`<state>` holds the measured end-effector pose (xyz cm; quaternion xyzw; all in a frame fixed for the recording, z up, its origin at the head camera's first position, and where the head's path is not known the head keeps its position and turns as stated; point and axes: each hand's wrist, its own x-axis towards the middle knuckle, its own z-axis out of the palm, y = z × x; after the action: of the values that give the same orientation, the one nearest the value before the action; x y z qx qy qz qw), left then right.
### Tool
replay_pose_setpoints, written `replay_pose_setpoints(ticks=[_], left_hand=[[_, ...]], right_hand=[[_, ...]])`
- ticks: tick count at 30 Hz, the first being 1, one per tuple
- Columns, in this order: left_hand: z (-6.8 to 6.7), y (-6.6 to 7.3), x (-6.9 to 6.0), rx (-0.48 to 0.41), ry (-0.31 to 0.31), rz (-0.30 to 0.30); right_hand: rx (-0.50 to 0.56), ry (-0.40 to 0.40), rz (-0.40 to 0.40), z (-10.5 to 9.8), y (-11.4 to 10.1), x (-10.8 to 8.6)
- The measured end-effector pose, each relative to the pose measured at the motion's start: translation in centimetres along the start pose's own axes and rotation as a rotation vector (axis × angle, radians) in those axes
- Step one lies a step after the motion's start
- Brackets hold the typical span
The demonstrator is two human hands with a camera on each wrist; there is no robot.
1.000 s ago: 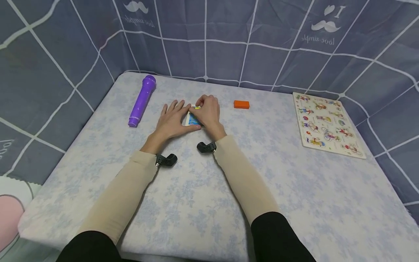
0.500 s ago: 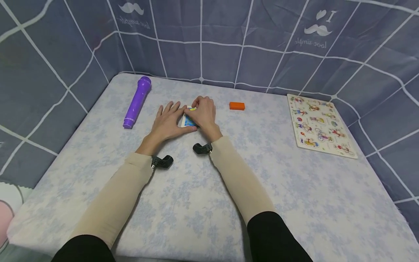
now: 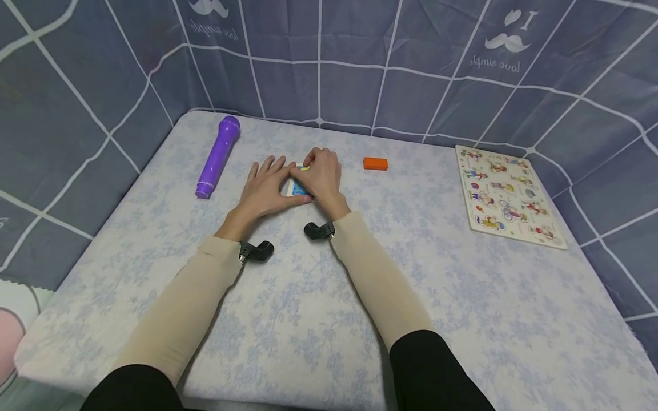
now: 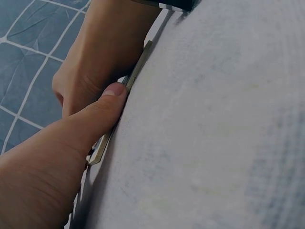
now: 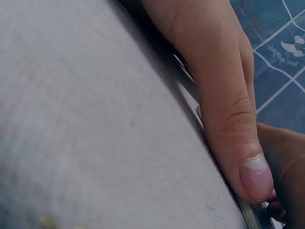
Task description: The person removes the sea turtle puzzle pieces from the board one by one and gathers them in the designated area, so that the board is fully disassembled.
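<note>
A small thin picture board (image 3: 298, 188) with blue and yellow on it lies flat on the table, mostly covered by the hands. My left hand (image 3: 264, 191) rests at its left side with fingers spread. In the left wrist view, the left thumb (image 4: 97, 117) lies along the board's near edge (image 4: 138, 67). My right hand (image 3: 321, 174) bends over the board, its thumb and curled fingers gripping at the yellow part near the far edge. Its fingertips are hidden in both wrist views. In the right wrist view, the left thumb (image 5: 228, 124) stands in front of the right hand (image 5: 288, 164).
An orange block (image 3: 375, 164) lies to the right of the hands. A purple toy microphone (image 3: 218, 157) lies to the left. Far right is a flat board with printed figures (image 3: 509, 197). Grey-blue gridded cloth (image 3: 349, 97) hangs behind the patterned table (image 3: 288, 319).
The head view shifts slightly. Both hands keep almost the same place and pose at the small picture board, and the other objects stay put.
</note>
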<state>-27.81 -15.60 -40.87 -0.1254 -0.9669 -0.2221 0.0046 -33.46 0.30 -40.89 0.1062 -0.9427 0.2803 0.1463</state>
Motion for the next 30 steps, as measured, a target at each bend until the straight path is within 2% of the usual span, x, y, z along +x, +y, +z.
replay_pose_setpoints(ticks=[5, 9, 13, 21, 30], left_hand=[[-0.3, -0.2, 0.1, -0.006, -0.033, 0.014], [-0.5, -0.5, 0.2, 0.022, -0.055, 0.028], [-0.8, -0.9, 0.1, 0.043, -0.054, 0.014], [-0.9, -1.1, 0.0, 0.022, -0.037, -0.005], [-0.9, -1.0, 0.0, 0.021, -0.039, -0.013]], right_hand=[[-0.009, -0.002, 0.010, 0.1, 0.1, -0.2], [-0.047, -0.009, 0.028, 0.0, 0.2, -0.2], [-0.048, -0.014, 0.022, -0.1, 0.0, -0.1], [-0.056, -0.021, 0.009, -0.3, -0.4, 0.1], [0.070, 0.029, 0.016, -0.1, -0.2, -0.2]])
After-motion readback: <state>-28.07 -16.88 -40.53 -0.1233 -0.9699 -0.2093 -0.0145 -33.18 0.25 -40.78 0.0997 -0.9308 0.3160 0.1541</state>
